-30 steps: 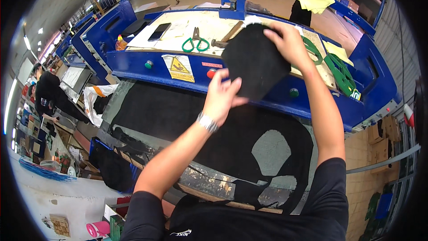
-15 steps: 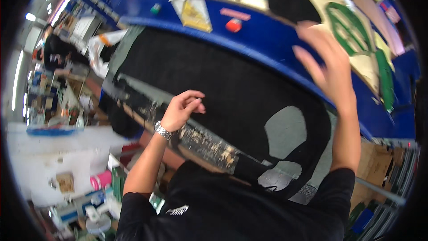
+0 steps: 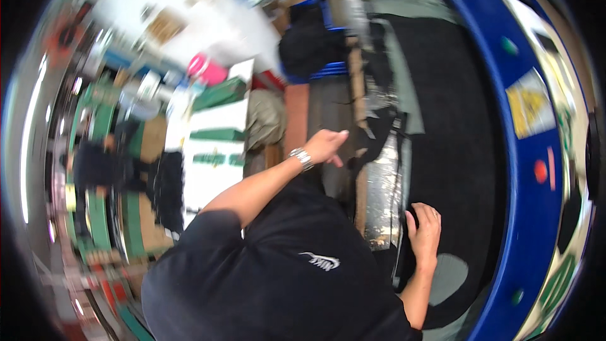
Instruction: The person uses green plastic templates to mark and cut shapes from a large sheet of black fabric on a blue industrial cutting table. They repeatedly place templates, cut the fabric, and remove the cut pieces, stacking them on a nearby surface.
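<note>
A blue machine frame (image 3: 527, 240) is seen curving down the right of the frame — cluttered green-edged workbenches (image 3: 95, 170) fill the left, blurred, and bright white light (image 3: 145, 0) is spread across the upper left.

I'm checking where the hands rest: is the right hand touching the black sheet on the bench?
Touching. The head view shows the right hand lying flat, fingers spread, on the black sheet near its edge, with no gap visible.
</note>
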Demonstrator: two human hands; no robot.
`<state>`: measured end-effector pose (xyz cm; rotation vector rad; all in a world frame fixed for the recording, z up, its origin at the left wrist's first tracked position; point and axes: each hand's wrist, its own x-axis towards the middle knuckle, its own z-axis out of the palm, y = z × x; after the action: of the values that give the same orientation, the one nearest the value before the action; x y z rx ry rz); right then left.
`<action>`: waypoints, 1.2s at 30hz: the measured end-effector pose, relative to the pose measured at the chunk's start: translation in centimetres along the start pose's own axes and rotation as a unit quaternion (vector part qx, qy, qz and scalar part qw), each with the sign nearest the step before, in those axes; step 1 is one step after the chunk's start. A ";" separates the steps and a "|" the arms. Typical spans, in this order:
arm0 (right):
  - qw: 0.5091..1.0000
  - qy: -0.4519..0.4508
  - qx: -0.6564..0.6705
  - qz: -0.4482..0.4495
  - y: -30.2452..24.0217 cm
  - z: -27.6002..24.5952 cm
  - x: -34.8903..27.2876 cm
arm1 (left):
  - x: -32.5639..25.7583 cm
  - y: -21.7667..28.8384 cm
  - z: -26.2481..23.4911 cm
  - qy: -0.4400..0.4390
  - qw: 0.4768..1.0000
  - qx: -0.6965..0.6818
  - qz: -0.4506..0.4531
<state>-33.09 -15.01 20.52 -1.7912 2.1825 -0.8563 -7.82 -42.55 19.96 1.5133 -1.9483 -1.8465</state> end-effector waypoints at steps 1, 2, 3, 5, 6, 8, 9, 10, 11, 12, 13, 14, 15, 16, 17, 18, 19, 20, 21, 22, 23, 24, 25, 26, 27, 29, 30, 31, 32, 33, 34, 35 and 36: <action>0.999 -0.021 0.028 -0.021 -1.4 1.0 1.6 | -0.7 -1.0 -0.8 0.000 0.999 -0.033 0.011; 0.997 -0.039 0.036 -0.050 -2.5 2.0 3.0 | -1.5 -1.9 -1.4 0.025 0.999 -0.048 -0.004; 0.994 -0.060 0.051 -0.070 -3.8 2.8 4.2 | -2.6 -3.1 -2.4 0.042 0.997 -0.063 -0.014; 0.988 -0.099 0.066 -0.099 -5.8 4.1 6.1 | -3.9 -6.4 -4.2 0.093 0.993 -0.067 -0.011; 0.983 -0.120 0.071 -0.117 -6.3 4.9 6.7 | -4.5 -9.4 -5.0 0.132 0.990 -0.059 -0.003; 0.973 -0.150 0.084 -0.151 -7.1 6.3 7.9 | -5.6 -15.4 -6.4 0.206 0.973 -0.099 0.004; 0.968 -0.180 0.077 -0.157 -7.8 6.6 8.7 | -5.9 -17.9 -7.1 0.232 0.961 -0.150 -0.024; 0.965 -0.195 0.070 -0.160 -8.1 7.2 9.4 | -6.4 -20.0 -7.9 0.256 0.944 -0.201 -0.052; 0.963 -0.208 0.061 -0.162 -8.2 7.8 9.8 | -6.9 -21.8 -8.7 0.275 0.933 -0.217 -0.086; 0.960 -0.220 0.051 -0.166 -8.4 8.5 10.4 | -7.3 -23.3 -9.6 0.294 0.919 -0.234 -0.118; 0.960 -0.220 0.042 -0.170 -8.9 9.1 11.0 | -7.6 -24.7 -10.5 0.312 0.904 -0.250 -0.150; 0.959 -0.236 0.036 -0.151 -9.3 9.6 11.6 | -7.7 -25.3 -11.4 0.320 0.894 -0.265 -0.169; 0.958 -0.251 0.029 -0.132 -9.7 10.4 12.2 | -7.9 -25.7 -12.4 0.327 0.883 -0.279 -0.188; 0.957 -0.267 0.022 -0.113 -10.4 11.0 13.0 | -7.9 -26.2 -13.5 0.335 0.871 -0.294 -0.208; 0.955 -0.273 0.015 -0.112 -11.5 11.3 14.0 | -7.8 -27.0 -14.6 0.350 0.853 -0.321 -0.217; 0.954 -0.280 0.007 -0.105 -12.0 12.2 14.7 | -7.6 -28.5 -15.9 0.374 0.834 -0.348 -0.210; 0.954 -0.286 0.008 -0.095 -12.8 13.0 15.5 | -7.3 -30.5 -17.2 0.398 0.813 -0.375 -0.203; 0.952 -0.294 0.009 -0.086 -13.9 13.8 16.3 | -6.9 -33.1 -18.0 0.421 0.789 -0.402 -0.197; 0.951 -0.299 0.022 -0.078 -15.1 14.8 17.2 | -6.5 -35.8 -18.8 0.485 0.755 -0.415 -0.149; 0.954 -0.288 0.025 -0.085 -15.7 15.9 17.7 | -5.9 -37.5 -20.2 0.526 0.741 -0.379 -0.172; 0.950 -0.302 0.026 -0.078 -16.1 17.1 18.1 | -5.9 -39.8 -21.2 0.602 0.713 -0.296 -0.204; 0.946 -0.316 0.025 -0.072 -16.4 18.2 18.7 | -5.9 -42.0 -22.1 0.666 0.676 -0.209 -0.237; 0.938 -0.342 0.017 -0.051 -16.9 19.4 19.2 | -6.1 -43.8 -23.0 0.678 0.645 -0.195 -0.294; 0.928 -0.368 0.007 -0.052 -18.1 20.4 19.9 | -6.6 -45.4 -23.7 0.684 0.613 -0.178 -0.352; 0.918 -0.393 0.000 -0.053 -19.4 21.3 20.5 | -7.5 -46.7 -24.7 0.657 0.590 -0.237 -0.406; 0.881 -0.465 -0.025 -0.080 -20.8 23.3 22.4 | -8.2 -52.1 -24.7 0.671 0.559 -0.267 -0.407; 0.869 -0.483 -0.019 -0.106 -21.2 23.9 23.4 | -8.8 -54.6 -24.1 0.676 0.557 -0.308 -0.371; 0.860 -0.494 -0.014 -0.129 -22.3 24.6 24.4 | -9.6 -53.8 -24.9 0.606 0.524 -0.531 -0.276; 0.849 -0.506 -0.010 -0.151 -23.2 25.3 25.3 | -9.0 -54.7 -24.8 0.593 0.511 -0.580 -0.225; 0.852 -0.501 -0.003 -0.151 -23.5 25.9 26.2 | -8.7 -55.1 -25.1 0.578 0.495 -0.625 -0.172; 0.856 -0.496 -0.018 -0.146 -24.5 26.2 27.2 | -8.5 -55.6 -25.0 0.563 0.476 -0.665 -0.119; 0.861 -0.488 -0.031 -0.141 -25.6 26.4 28.2 | -8.4 -55.2 -25.5 0.567 0.447 -0.684 -0.108; 0.861 -0.484 -0.041 -0.149 -26.2 26.6 29.1 | -8.4 -56.0 -25.2 0.543 0.463 -0.694 -0.092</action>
<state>-5.50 -53.43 19.07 -1.9841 1.3080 0.1543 45.04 -44.25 -12.42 1.3443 0.4214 -1.0304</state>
